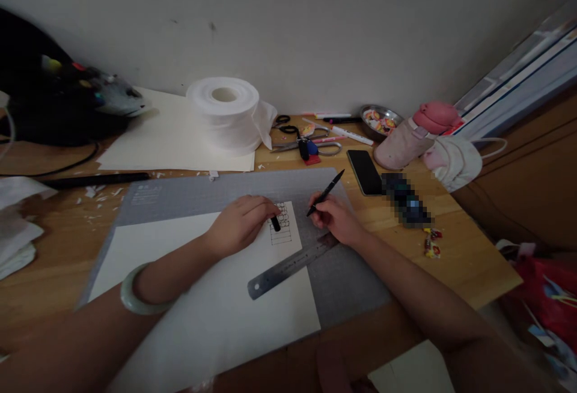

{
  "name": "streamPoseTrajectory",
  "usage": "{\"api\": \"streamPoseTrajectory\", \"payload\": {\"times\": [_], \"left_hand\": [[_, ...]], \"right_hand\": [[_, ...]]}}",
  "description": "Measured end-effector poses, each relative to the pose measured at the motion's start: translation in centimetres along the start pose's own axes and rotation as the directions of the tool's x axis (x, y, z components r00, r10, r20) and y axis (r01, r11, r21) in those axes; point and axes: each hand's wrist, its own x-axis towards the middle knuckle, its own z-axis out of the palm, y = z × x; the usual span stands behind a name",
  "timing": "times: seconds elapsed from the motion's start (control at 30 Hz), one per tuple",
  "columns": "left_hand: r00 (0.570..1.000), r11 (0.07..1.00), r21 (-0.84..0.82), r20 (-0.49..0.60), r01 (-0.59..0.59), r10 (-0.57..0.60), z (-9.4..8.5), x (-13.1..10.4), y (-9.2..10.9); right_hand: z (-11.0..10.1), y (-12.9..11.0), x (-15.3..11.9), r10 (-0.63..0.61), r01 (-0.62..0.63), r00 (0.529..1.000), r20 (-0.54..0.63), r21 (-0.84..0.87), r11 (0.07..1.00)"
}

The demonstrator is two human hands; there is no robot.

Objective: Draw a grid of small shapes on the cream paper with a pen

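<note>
- The black pen (333, 184) tilts in the right hand (337, 217), gripped by thumb and fingers, above the grey mat (356, 288) just beside the paper (234, 321).
- It should be light, stiff, smooth; best held near its lower end.
- The left hand (241, 223) pinches a small black cap (275, 224) over the paper's drawn grid (282, 235).
- 1 metal ruler (283, 271) lies across the paper's edge.

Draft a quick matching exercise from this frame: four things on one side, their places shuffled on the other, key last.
1. Black pen
2. Metal ruler
3. White roll
4. Phone

A. On cream sheets
B. On the wood tabletop, right of the grey mat
C. In the right hand
D. Across the white sheet's right edge

Pairs: 1-C, 2-D, 3-A, 4-B
</note>
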Motion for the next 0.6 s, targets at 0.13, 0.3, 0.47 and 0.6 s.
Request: {"api": "streamPoseTrajectory", "payload": {"times": [0.13,0.3,0.47,0.6], "left_hand": [[0.999,0.999,-0.012,0.028,0.041,-0.04,0.2,-0.2,-0.1],[0.998,0.998,0.012,0.041,0.056,-0.057,0.0,-0.1,-0.1],[0.997,0.998,0.022,0.044,0.057,-0.058,-0.3,0.2,0.2],[0.998,0.998,0.027,0.038,0.052,-0.053,-0.3,0.3,0.2]], "right_hand": [[-0.1,-0.1,0.1,0.024,-0.024,1.0,-0.004,0.023,0.999],[0.0,0.3,0.3,-0.009,0.009,1.0,-0.02,-0.015,1.0],[0.7,0.6,0.0,-0.089,0.081,0.994,-0.056,-0.137,0.987],[1.3,0.8,-0.4,-0.165,0.151,0.985,-0.041,-0.239,0.959]]}}
